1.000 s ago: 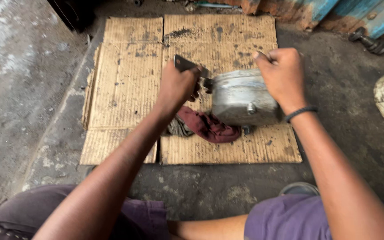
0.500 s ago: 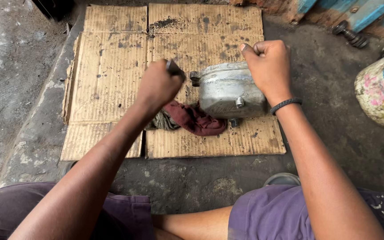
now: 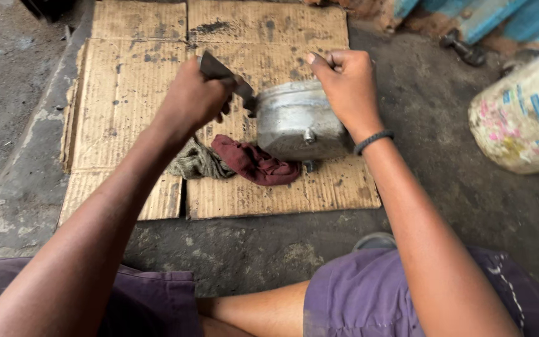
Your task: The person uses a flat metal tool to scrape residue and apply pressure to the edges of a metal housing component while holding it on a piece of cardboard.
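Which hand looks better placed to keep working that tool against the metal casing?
The left hand, probably. It already grips the flat metal tool, whose tip sits at the left edge of the grey metal casing. The right hand is closed over the casing's top, seemingly steadying it on the cardboard.

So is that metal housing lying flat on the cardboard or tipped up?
Tipped up: the metal housing stands on its edge on the cardboard, its round face toward the camera, steadied by the right hand.
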